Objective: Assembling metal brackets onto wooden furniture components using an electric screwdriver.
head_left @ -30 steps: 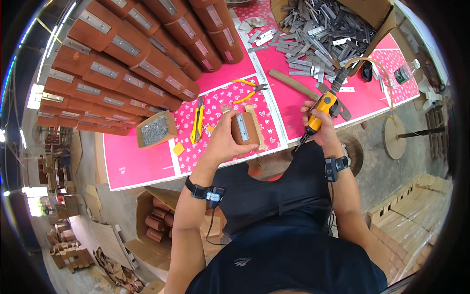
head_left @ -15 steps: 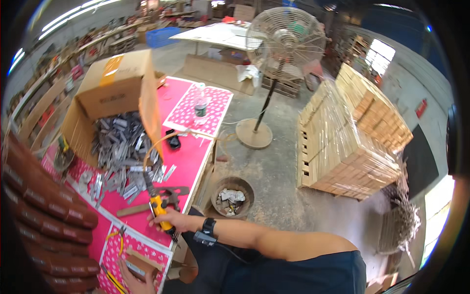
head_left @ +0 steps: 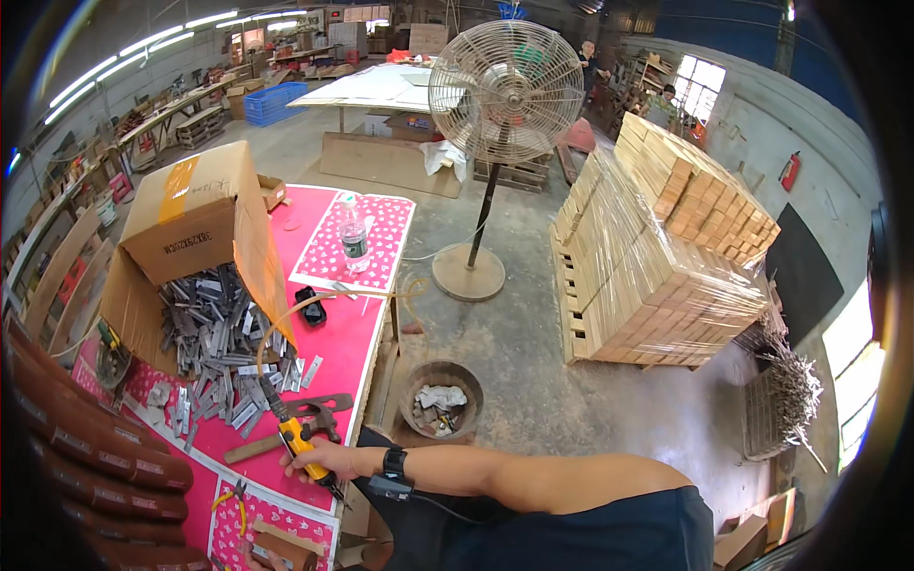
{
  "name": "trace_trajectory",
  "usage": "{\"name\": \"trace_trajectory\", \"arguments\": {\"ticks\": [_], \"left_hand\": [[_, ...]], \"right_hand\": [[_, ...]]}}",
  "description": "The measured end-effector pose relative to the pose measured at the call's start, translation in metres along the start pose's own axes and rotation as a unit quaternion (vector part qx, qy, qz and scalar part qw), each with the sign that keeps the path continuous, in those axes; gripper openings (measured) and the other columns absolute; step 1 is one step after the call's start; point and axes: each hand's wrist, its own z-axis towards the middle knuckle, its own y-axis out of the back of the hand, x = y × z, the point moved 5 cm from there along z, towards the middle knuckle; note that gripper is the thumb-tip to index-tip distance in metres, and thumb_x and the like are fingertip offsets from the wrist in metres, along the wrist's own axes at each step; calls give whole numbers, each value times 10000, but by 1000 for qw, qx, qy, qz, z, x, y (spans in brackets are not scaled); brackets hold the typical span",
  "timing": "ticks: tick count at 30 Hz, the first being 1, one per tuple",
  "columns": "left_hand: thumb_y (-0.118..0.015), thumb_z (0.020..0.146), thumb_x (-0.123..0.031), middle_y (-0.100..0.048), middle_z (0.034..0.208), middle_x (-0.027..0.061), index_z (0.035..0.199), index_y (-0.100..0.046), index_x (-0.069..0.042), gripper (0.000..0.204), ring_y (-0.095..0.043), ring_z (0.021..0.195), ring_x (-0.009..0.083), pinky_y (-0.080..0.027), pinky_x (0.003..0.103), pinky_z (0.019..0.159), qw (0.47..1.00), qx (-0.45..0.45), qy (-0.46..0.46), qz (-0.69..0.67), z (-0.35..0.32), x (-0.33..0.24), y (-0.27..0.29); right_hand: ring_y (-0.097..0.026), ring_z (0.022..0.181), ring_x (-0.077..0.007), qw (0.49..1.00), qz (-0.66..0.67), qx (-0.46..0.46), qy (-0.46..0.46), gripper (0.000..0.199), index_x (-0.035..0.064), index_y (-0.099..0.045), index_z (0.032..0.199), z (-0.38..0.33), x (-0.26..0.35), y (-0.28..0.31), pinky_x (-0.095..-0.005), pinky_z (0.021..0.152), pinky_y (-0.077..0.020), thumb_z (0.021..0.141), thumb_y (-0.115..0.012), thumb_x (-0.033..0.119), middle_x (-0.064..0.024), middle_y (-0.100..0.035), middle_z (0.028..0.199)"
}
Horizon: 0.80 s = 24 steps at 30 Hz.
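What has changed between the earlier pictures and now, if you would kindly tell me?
The head view has swung right, bringing the whole pedestal fan into view and shifting the left hand and brown block to the lower edge, too cut off to tell whether that grasp changed. The right hand still holds the yellow power screwdriver; the claw hammer and cardboard box stayed put on the table.

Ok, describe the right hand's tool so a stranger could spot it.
On the pink-topped table, find the open cardboard box. Below it in the picture, the right hand grips the power tool; its yellow-and-black body sets it apart from the wooden-handled hammer alongside.
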Motion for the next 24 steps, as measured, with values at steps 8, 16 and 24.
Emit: {"name": "trace_trajectory", "arguments": {"ticks": [8,16,24], "left_hand": [[-664,946,-331,-484,1440,245,1450,-426,17,657,-470,1316,393,-368,477,1135,998,-3,-64,6,-5,1,1],[-754,843,-460,-364,1550,268,1501,-341,59,935,-366,1432,412,-284,506,1190,833,23,-361,418,-36,-16,-3],[-733,827,-548,-391,1533,267,1506,-340,64,995,-373,1432,397,-281,482,1198,815,-7,-357,458,-34,-3,1]], "right_hand": [[-638,750,-115,1000,6,0,4,329,-4,-607,1201,0,-2,3,-242,628,-523,908,-650,141,-84,-705,1023],[-642,749,-115,1000,8,9,-4,335,-3,-598,1202,2,-4,2,-241,630,-527,904,-657,139,-82,-702,1023],[-641,761,-115,1000,4,8,-5,333,-6,-609,1200,1,-3,0,-247,637,-525,909,-654,148,-79,-701,1038]]}}
